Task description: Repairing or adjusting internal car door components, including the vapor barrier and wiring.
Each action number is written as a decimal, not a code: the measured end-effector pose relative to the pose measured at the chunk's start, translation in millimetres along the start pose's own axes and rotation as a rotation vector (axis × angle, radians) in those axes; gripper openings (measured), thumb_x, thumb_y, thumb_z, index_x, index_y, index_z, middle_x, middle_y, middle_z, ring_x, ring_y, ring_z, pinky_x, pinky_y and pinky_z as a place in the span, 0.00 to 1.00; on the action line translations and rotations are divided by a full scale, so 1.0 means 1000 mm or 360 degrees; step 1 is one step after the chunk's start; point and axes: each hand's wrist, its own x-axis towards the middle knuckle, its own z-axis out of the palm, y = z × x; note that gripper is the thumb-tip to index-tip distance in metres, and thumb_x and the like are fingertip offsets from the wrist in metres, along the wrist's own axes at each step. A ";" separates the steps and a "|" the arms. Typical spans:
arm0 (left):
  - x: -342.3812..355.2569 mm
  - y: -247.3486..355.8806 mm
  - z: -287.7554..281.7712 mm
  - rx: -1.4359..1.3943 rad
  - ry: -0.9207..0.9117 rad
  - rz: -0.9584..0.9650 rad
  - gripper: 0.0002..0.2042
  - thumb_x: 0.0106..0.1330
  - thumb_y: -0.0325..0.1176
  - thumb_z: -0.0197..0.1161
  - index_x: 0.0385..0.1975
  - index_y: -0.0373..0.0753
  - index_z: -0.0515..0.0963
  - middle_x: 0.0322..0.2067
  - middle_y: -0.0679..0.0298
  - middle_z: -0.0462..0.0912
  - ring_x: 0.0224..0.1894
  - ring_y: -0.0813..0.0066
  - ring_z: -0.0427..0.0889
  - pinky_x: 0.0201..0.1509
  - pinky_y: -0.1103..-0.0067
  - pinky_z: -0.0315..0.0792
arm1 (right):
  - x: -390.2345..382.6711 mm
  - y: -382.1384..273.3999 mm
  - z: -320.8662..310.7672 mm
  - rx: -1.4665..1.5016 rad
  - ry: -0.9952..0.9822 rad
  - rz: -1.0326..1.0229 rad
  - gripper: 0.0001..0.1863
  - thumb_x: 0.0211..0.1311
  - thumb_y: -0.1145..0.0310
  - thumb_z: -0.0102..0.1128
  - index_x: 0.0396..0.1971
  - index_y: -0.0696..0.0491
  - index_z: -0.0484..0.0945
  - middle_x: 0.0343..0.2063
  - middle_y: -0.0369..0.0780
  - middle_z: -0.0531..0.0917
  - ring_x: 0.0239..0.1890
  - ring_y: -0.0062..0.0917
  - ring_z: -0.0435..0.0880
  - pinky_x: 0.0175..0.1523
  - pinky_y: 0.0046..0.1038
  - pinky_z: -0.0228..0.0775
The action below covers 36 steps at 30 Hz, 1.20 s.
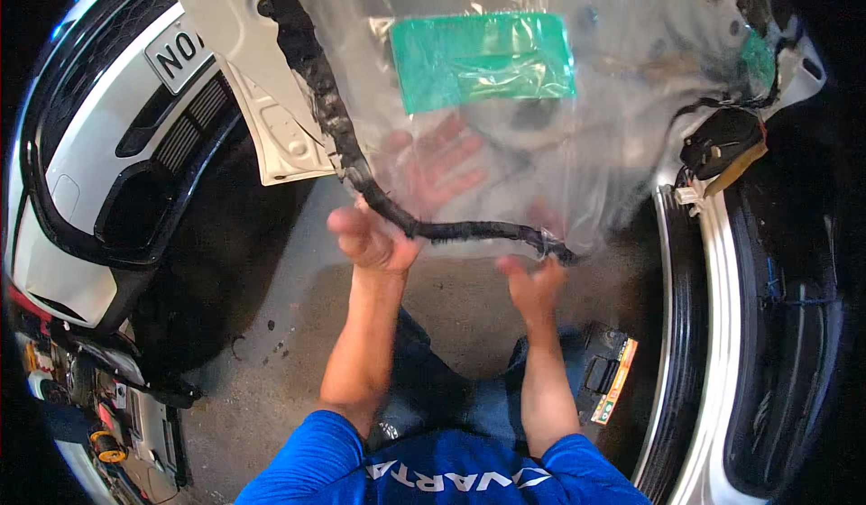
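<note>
A clear plastic sheet point(532, 167) hangs in front of me, with a green patch point(483, 59) on its upper part. A ragged black sealant strip point(338, 131) runs down its left side and along its lower edge. My left hand point(388, 239) reaches behind the lower left corner. Its spread fingers show through the plastic, and its thumb stands out beside the strip. My right hand point(538, 280) is at the right end of the lower strip, thumb apart, its fingers partly blurred behind the plastic. Neither hand visibly pinches the sheet.
A white car front point(77, 189) stands at the left, beside a cream metal panel point(275, 126). Door sill trim point(713, 325) curves down the right, below a black latch part point(722, 144). A dark box with an orange label point(609, 374) sits on the floor near my legs.
</note>
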 end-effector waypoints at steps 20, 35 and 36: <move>-0.046 -0.018 0.021 0.0580 0.0310 -0.0109 0.30 0.57 0.42 0.62 0.56 0.33 0.64 0.54 0.41 0.67 0.57 0.44 0.67 0.58 0.52 0.61 | 0.001 0.067 0.068 0.2087 -0.0227 0.1121 0.19 0.59 0.67 0.49 0.50 0.54 0.72 0.48 0.44 0.77 0.50 0.36 0.76 0.52 0.37 0.68; -0.056 0.031 0.059 -0.0079 0.0236 0.0053 0.31 0.54 0.31 0.63 0.57 0.33 0.59 0.38 0.53 0.78 0.40 0.66 0.78 0.47 0.73 0.71 | 0.109 -0.020 0.094 -0.0855 0.0164 -0.0449 0.25 0.46 0.65 0.61 0.47 0.56 0.72 0.48 0.52 0.72 0.50 0.49 0.70 0.54 0.44 0.61; -0.058 0.034 0.055 -0.0057 0.0237 0.0071 0.31 0.54 0.31 0.63 0.57 0.33 0.59 0.38 0.53 0.78 0.40 0.66 0.78 0.47 0.73 0.71 | 0.112 -0.017 0.100 -0.0885 0.0124 -0.0435 0.25 0.46 0.65 0.61 0.47 0.56 0.72 0.48 0.52 0.72 0.50 0.49 0.70 0.55 0.44 0.61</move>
